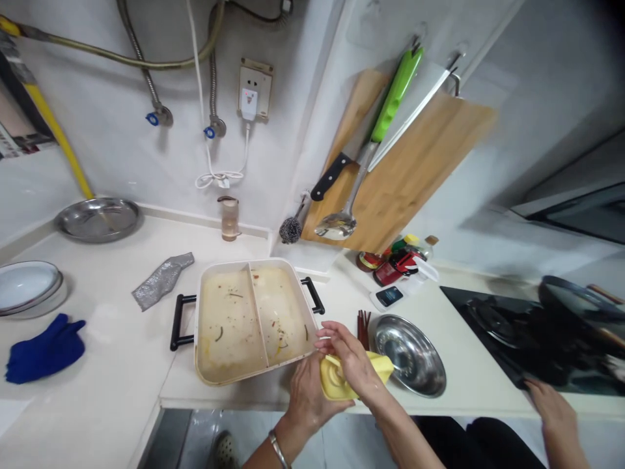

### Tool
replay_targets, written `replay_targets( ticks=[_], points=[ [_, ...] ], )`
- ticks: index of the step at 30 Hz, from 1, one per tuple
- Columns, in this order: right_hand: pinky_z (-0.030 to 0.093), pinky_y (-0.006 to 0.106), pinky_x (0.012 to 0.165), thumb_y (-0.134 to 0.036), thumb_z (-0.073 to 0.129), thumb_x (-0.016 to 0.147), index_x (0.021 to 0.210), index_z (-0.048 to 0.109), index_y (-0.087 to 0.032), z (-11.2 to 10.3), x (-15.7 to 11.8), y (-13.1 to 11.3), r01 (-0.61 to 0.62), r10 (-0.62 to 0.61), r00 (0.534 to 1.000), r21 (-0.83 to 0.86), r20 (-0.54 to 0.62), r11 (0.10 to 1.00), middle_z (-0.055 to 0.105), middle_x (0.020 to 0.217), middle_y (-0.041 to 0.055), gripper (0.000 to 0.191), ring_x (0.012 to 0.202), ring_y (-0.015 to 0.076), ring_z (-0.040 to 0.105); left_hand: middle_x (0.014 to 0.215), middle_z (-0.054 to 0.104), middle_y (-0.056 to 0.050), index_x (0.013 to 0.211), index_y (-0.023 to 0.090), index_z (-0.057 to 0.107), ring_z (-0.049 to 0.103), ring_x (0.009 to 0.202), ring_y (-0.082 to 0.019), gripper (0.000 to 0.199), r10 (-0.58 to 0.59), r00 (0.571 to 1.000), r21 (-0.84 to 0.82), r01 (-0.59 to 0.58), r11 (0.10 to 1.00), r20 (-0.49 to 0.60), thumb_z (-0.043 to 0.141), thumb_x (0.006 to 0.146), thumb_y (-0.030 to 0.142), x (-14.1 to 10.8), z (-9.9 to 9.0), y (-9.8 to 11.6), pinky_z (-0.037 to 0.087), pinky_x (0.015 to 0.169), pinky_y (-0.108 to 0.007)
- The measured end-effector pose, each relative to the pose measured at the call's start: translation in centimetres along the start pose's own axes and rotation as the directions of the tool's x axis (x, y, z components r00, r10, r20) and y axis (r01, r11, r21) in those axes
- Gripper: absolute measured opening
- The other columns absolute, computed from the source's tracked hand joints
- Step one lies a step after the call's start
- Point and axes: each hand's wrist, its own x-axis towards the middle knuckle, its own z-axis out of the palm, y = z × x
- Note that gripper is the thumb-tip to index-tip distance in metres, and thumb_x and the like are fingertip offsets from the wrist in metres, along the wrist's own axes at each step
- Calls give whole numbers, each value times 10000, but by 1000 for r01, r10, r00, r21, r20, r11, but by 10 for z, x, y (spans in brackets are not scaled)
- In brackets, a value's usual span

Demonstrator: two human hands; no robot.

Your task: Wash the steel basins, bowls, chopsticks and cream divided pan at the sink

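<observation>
My left hand (308,394) was clamped around the yellow bottle (336,385), by the near right corner of the divided pan (229,378); my right hand (354,365) lay over its top, fingers stretched out. Scraps (235,294) dotted the pan's 2 compartments (227,326). A steel bowl (415,355) sat on the surface (234,398).

The dark pan on the black glass cooktop (517,365) at far right runs out of the picture's edge. The white enamel bowls (29,286) are cropped at left. The left hand's palm (312,394) hides part of the yellow plastic bottle (342,381), whose label cannot be read. Small print on the red-capped jars (385,270) is too blurred to tell.
</observation>
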Motion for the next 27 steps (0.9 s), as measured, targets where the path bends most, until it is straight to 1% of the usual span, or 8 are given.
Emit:
replay_targets(
  ticks=[3,6,9,13,16,19,23,27],
  points=[
    [564,409,790,-562,656,780,1022,640,-216,1,0,0,-32,32,999,32,3,999,720,980,85,423,808,247,710,1097,722,-100,1182,213,558,693,1014,-336,847,-108,993,-24,109,994,46,936,455,426,-4,4,4,594,837,-487],
    [560,413,789,-574,671,750,1022,635,-220,-1,1,1,-38,38,999,22,-4,999,723,990,91,448,823,257,710,1123,721,-82,1208,240,549,691,1019,-326,845,-154,988,-93,154,984,16,924,460,358,-12,10,2,590,859,-478],
    [559,414,793,-574,675,734,1013,636,-223,-2,3,3,-22,21,999,-12,-33,1000,730,987,91,450,820,252,706,1155,714,-65,1237,258,540,688,1037,-314,839,-174,985,-146,171,974,-8,900,479,268,-21,15,-9,584,886,-470],
    [559,413,800,-550,681,723,1000,639,-224,-1,6,3,-17,16,998,-18,-57,1000,734,977,83,430,818,246,707,1138,713,-60,1224,236,548,687,1035,-300,861,-200,980,-173,201,964,22,911,445,196,-26,18,-26,573,912,-458],
    [557,410,797,-508,694,703,990,639,-220,0,7,1,-31,31,998,-6,-59,999,731,969,83,410,826,250,709,1073,719,-30,1165,232,571,696,985,-275,831,-189,981,-210,194,958,42,928,418,168,-24,15,-33,578,885,-425],
    [556,405,783,-470,696,687,989,640,-218,3,7,0,-50,50,998,-2,-50,999,726,963,82,397,806,245,706,1057,727,-22,1145,238,572,702,977,-271,796,-204,978,-213,208,955,42,924,435,154,-21,9,-34,580,874,-416],
    [553,386,798,-460,660,709,1010,645,-216,13,6,-1,-36,36,999,-24,-27,999,716,997,78,388,818,226,701,1090,739,-32,1170,248,561,711,997,-283,777,-247,968,-198,251,948,44,912,480,185,-21,-3,-32,589,861,-431],
    [551,396,811,-456,635,715,1014,645,-212,18,6,-1,-4,3,999,-38,-33,999,708,1027,88,386,843,233,695,1177,725,-52,1230,249,559,696,1072,-293,815,-234,972,-210,225,951,-17,896,491,180,-26,-4,-34,579,924,-461]
  ],
)
